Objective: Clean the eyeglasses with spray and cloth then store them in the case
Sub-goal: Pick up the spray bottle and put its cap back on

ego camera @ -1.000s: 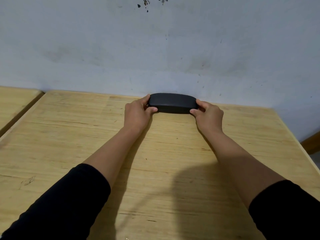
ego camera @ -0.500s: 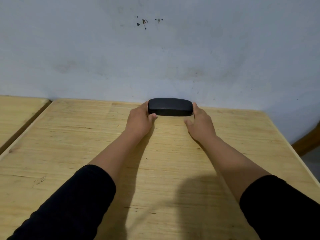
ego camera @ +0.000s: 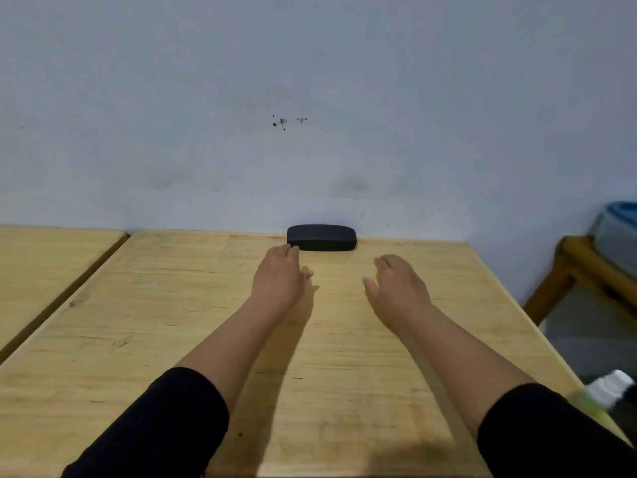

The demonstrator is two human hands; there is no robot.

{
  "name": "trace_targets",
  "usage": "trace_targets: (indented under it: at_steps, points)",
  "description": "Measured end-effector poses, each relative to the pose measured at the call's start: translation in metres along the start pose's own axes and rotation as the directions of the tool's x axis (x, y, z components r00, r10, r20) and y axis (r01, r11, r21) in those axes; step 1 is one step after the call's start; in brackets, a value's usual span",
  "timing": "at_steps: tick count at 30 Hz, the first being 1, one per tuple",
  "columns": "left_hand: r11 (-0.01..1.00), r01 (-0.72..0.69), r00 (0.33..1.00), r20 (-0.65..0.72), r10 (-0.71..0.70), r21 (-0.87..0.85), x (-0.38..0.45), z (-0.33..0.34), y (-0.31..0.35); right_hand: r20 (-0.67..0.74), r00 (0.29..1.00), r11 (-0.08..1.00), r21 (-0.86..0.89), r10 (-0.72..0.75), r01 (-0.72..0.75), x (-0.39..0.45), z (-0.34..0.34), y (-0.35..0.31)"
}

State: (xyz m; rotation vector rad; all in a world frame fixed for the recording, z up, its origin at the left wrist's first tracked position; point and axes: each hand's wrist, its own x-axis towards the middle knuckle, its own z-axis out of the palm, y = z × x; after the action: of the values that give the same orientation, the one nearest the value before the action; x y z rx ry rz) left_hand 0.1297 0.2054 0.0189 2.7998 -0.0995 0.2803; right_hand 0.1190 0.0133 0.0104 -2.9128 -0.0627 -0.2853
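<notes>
The black case (ego camera: pixel 321 237) is sitting shut at the far edge of the wooden table (ego camera: pixel 138 322), right against the pale wall (ego camera: pixel 310 81), its long axis running left to right across the view. The left hand (ego camera: pixel 279 277) is hovering empty with fingers loosely spread, fingertips just at the case's near left corner, and it looks the closer of the 2, while the right hand (ego camera: pixel 396 288) is hanging open and empty a little nearer the body. The case is looking smooth, matte and round-ended, the tabletop pale, grained and faintly scuffed.
</notes>
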Motion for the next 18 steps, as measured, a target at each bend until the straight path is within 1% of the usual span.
trace_targets:
  at_steps: [5, 7, 11, 14, 18]
  points:
    - [0.989, -0.145, 0.987, -0.070, 0.144, -0.001, -0.018, -0.026, 0.042, -0.060, 0.998, 1.000, -0.019, -0.002, 0.001, -0.019, -0.045, 0.017]
    - [0.980, -0.196, 0.975, -0.113, 0.191, -0.030, -0.024, -0.036, 0.060, -0.106, 0.994, 0.999, -0.034, 0.004, -0.008, -0.029, -0.068, 0.025]
    - [0.948, -0.317, 0.938, -0.164, 0.307, -0.035, -0.037, -0.048, 0.100, -0.219, 0.976, 0.998, -0.051, 0.012, -0.023, -0.054, -0.110, 0.046]
    - [0.914, -0.399, 0.905, -0.196, 0.378, -0.078, -0.049, -0.044, 0.128, -0.277, 0.960, 0.998, -0.039, 0.035, -0.048, -0.080, -0.136, 0.067]
    - [0.846, -0.494, 0.862, -0.239, 0.447, -0.199, -0.075, -0.022, 0.160, -0.361, 0.930, 0.997, -0.010, 0.067, -0.076, -0.124, -0.152, 0.099]
